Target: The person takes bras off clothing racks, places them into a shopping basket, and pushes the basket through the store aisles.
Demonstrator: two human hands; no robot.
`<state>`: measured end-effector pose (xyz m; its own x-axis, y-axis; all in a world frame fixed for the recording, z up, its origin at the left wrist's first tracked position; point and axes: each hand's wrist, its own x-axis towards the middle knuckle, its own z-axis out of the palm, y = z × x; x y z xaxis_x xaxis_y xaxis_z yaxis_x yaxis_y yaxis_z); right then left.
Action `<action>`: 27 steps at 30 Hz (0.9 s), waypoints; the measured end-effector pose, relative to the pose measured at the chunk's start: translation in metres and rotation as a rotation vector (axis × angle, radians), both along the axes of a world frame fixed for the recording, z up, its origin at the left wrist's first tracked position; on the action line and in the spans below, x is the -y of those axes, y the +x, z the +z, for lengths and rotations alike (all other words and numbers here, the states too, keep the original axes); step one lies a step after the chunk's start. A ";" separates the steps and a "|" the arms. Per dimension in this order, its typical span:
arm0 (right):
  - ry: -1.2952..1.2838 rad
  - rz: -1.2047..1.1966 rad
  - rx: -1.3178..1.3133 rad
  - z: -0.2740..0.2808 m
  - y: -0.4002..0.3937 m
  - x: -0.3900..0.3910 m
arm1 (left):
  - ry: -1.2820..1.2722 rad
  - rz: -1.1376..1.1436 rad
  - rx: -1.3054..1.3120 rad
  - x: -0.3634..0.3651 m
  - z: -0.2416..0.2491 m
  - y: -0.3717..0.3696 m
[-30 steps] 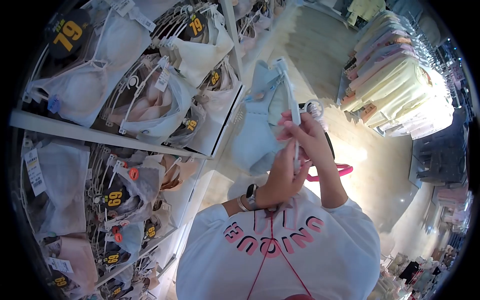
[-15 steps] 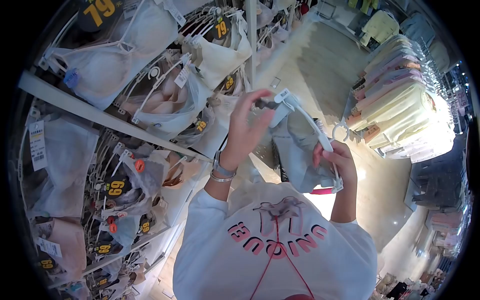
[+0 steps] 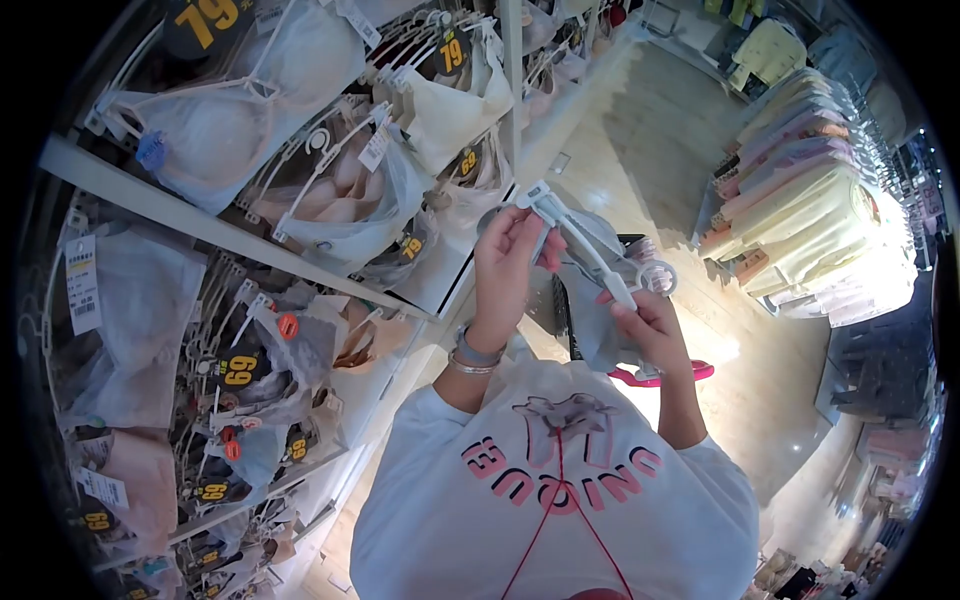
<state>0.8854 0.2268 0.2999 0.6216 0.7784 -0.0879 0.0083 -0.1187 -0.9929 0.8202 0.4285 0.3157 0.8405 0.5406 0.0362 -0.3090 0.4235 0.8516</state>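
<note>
White rack [image 3: 200, 225] — bras [image 3: 215, 140] hang on it above and below the crossbar — beside the pale wooden floor [image 3: 640, 130].

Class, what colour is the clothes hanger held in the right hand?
The clothes hanger is white, seen best in the head view.

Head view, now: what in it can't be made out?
All in the head view:
- Section of the hanger inside the right hand: covered by the fingers.
- Dark object behind the bra: mostly hidden by it.
- Small print on the price tag at left: too small.
- Large "79" sign: cut by the top edge.
- Goods at bottom right: small, blurred.
</note>
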 end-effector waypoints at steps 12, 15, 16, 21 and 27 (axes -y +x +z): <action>-0.079 -0.040 0.281 -0.015 -0.001 -0.032 | 0.259 -0.182 -0.144 0.017 -0.021 -0.009; -0.189 -0.004 0.472 -0.015 0.002 -0.031 | 0.339 -0.050 -0.221 0.012 -0.020 -0.016; -0.233 0.014 0.525 -0.014 0.003 -0.031 | 0.370 0.006 -0.237 0.008 -0.020 -0.015; -0.407 0.131 0.744 -0.033 0.001 -0.030 | 0.622 0.144 -0.330 -0.008 -0.020 -0.008; -0.335 0.316 0.621 -0.033 0.006 -0.018 | 0.826 0.100 -0.442 -0.055 -0.028 -0.012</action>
<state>0.8913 0.2452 0.2667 0.3864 0.9205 -0.0573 0.6358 -0.3109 -0.7065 0.8087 0.4839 0.2881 0.8207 0.5566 0.1292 0.1112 -0.3774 0.9193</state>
